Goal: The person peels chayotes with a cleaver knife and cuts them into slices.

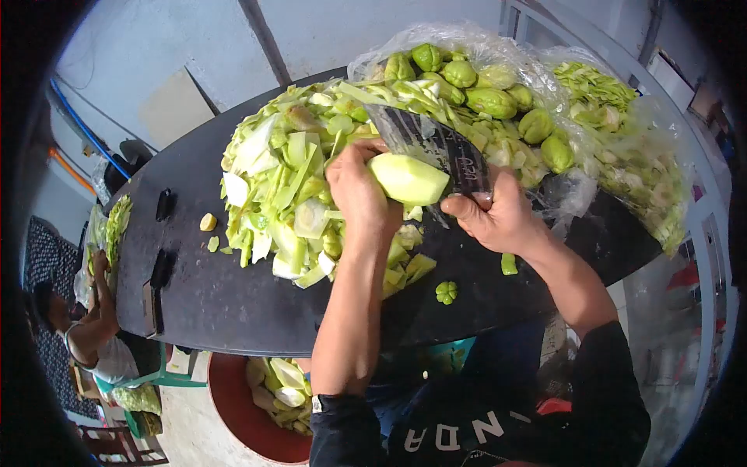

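Observation:
A peeled pale green vegetable (408, 180) sits in my left hand (359, 187), whose fingers wrap round its left end. My right hand (498, 212) grips the lower end of a broad dark knife (428, 144) with white marks on it. The blade slants up to the left, just behind and above the vegetable. Behind my left hand is a large heap of green peels and cut pieces (292, 179). Whole green chayotes (490, 102) lie at the back, beside clear plastic.
A small green piece (446, 293) lies near the front edge of the dark table (233, 311). Below stands a red tub (233, 412) holding pale pieces. Another person (93, 342) sits at the far left. Bagged cut greens (638, 163) lie at the right.

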